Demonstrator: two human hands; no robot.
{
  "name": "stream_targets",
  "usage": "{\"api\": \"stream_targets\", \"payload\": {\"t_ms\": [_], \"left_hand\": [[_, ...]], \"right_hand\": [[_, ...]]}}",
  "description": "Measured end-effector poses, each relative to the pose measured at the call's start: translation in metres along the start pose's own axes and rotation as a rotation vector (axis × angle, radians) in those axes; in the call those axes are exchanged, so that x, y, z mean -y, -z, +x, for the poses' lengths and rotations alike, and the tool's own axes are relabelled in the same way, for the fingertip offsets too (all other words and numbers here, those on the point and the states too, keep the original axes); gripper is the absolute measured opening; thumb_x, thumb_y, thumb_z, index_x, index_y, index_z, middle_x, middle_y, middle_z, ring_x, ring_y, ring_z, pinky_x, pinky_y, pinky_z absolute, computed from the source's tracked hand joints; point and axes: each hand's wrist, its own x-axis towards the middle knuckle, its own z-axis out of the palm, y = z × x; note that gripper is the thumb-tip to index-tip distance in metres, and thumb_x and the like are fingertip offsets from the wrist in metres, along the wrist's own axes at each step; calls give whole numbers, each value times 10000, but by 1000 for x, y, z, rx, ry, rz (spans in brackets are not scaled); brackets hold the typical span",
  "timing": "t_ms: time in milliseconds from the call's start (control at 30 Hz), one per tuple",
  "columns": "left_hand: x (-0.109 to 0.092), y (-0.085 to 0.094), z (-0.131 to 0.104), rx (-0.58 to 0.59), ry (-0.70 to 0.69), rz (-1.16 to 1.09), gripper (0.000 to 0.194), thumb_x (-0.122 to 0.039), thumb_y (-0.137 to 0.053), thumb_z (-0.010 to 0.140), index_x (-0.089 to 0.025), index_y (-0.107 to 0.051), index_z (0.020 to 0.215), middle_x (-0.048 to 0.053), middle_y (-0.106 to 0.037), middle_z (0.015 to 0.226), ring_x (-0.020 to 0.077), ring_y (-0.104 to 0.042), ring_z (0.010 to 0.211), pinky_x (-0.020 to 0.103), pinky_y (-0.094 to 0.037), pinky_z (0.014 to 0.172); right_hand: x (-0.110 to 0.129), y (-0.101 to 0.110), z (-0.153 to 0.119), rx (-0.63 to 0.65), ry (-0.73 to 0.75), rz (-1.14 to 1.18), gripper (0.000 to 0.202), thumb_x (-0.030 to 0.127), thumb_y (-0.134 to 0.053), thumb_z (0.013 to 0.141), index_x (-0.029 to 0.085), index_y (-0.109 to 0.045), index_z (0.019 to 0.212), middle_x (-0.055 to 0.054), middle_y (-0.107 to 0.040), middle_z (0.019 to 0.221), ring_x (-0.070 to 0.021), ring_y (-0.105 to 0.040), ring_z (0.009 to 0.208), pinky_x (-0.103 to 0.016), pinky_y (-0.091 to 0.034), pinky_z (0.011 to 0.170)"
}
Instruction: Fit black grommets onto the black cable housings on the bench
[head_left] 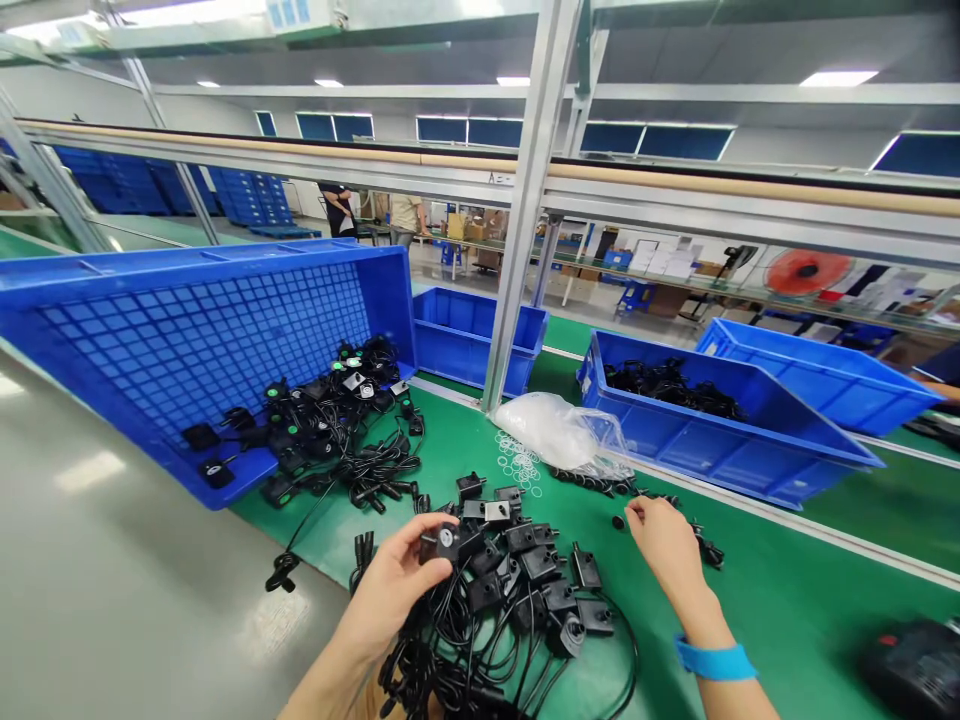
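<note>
My left hand point(401, 575) is closed on a small black water pump point(448, 540), its end with a pale round mark facing me. Below and to the right lies a heap of similar boxy black pumps point(540, 562) with short nozzles and tangled black cords point(457, 625). My right hand point(664, 545), wearing a blue wristband point(716, 659), is over the green table with thumb and fingers pinched together. A small black round piece point(618, 522) is at its fingertips; I cannot tell whether it is gripped. Small black parts point(592, 482) lie in a row behind that hand.
A tilted blue crate point(225, 310) spills more corded pumps at left. White rings point(517, 462) lie beside a clear plastic bag point(551, 425). Blue bins point(720, 450) stand behind a metal post point(525, 210). A dark object point(911, 665) sits at lower right.
</note>
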Motion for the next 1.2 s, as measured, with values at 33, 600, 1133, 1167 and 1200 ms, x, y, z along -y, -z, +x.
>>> {"api": "stream_targets", "payload": {"t_ms": [33, 600, 1133, 1167, 1200], "left_hand": [[2, -4, 0, 26, -18, 38, 408, -343, -855, 687, -244, -741, 1066, 55, -690, 1049, 234, -615, 973, 312, -485, 883], [5, -21, -12, 93, -135, 333, 397, -233, -777, 763, -310, -724, 1149, 57, -701, 1206, 282, -645, 1089, 370, -508, 945], [-4, -29, 11, 177, -480, 902, 344, -368, -735, 879, -271, -643, 1196, 68, -708, 1095, 259, -673, 972, 345, -541, 837], [-4, -30, 18, 171, -496, 1001, 338, -377, -729, 882, -264, -643, 1190, 72, -709, 1077, 264, -670, 959, 350, -538, 823], [-5, -32, 26, 156, -505, 1100, 332, -385, -732, 878, -257, -650, 1173, 75, -711, 1052, 271, -665, 949, 354, -534, 810]], "right_hand": [[10, 5, -7, -10, 36, 51, 218, 191, -524, 953, 126, -729, 988, -164, -705, 992, -284, -699, 882, -391, -524, 814], [145, 17, -100, 18, 819, 777, 154, 136, -558, 971, 235, -647, 1050, -45, -715, 990, -171, -679, 885, -283, -537, 785], [144, -10, -76, 61, 674, 273, 499, 398, -242, 1087, 226, -504, 700, -17, -608, 656, -169, -554, 591, -302, -313, 581], [142, -13, -71, 86, 633, 259, 532, 443, -235, 1084, 229, -482, 665, -15, -599, 625, -169, -536, 557, -310, -284, 563], [140, -14, -67, 101, 600, 248, 553, 484, -231, 1077, 230, -470, 647, -17, -596, 612, -173, -526, 542, -316, -261, 556]]}}
